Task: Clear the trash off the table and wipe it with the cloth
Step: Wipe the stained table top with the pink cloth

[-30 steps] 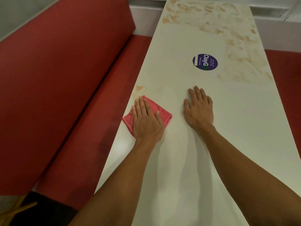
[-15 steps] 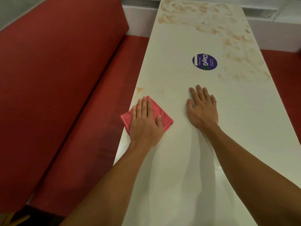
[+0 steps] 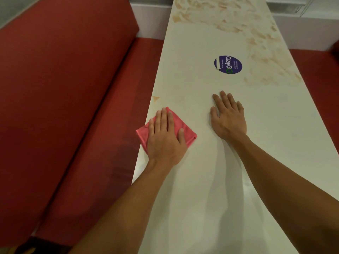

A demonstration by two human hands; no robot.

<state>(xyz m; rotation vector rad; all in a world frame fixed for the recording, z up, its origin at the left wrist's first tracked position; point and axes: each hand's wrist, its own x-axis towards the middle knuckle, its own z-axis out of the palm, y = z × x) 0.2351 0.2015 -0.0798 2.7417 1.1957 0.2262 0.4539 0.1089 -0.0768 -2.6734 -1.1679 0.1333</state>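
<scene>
A folded pink cloth (image 3: 187,133) lies at the left edge of the long white table (image 3: 201,198), one corner hanging slightly over the edge. My left hand (image 3: 165,140) presses flat on the cloth with fingers spread. My right hand (image 3: 228,116) rests palm down on the bare tabletop to the right of the cloth, holding nothing. Brown smears (image 3: 260,39) cover the far and far-right part of the table, and a small brown spot (image 3: 156,98) sits at the left edge just beyond the cloth.
A round purple sticker (image 3: 228,64) is stuck on the table beyond my right hand. A red bench seat and backrest (image 3: 64,88) run along the left side. Another red seat (image 3: 319,74) lies to the right. A white wall ledge (image 3: 302,32) closes the far end.
My left hand has drawn the cloth a little back toward me along the left edge, uncovering the small brown spot. My right hand has stayed flat in about the same place.
</scene>
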